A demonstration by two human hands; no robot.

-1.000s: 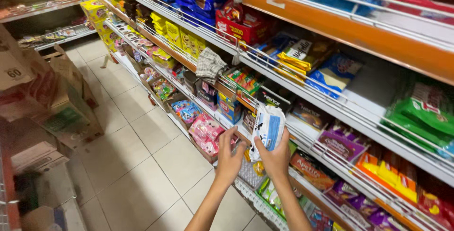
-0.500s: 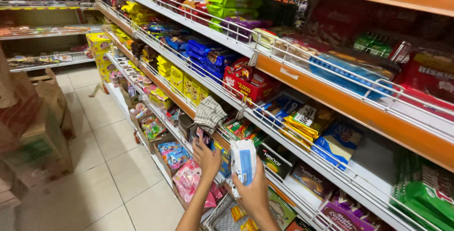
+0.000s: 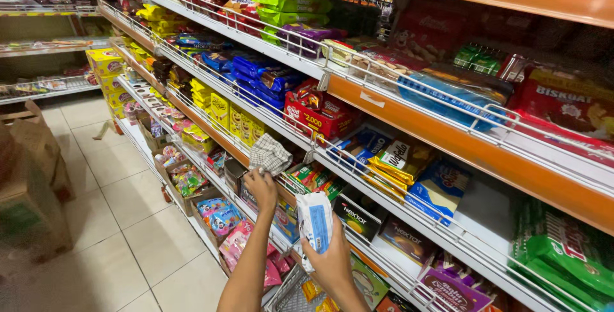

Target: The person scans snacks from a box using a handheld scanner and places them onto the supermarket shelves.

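White-and-blue packet held upright below a checked cloth at the shelf edge

The white-and-blue packet (image 3: pixel 314 224) stands with its long axis near vertical, clamped in the fingers (image 3: pixel 322 256) of the right hand (image 3: pixel 334 262), which wrap it from behind and below, in front of the wire rail of a lower shelf (image 3: pixel 409 217). Up and to the left of it, the left hand (image 3: pixel 261 188) reaches the front edge of the shelf above, its fingers closed on the lower corner of a checked cloth (image 3: pixel 269 153) draped over that rail. The left hand is the nearer one to the cloth; the packet sits apart from it, just below and to the right. Boxed biscuits (image 3: pixel 360 213) lie just behind the packet.
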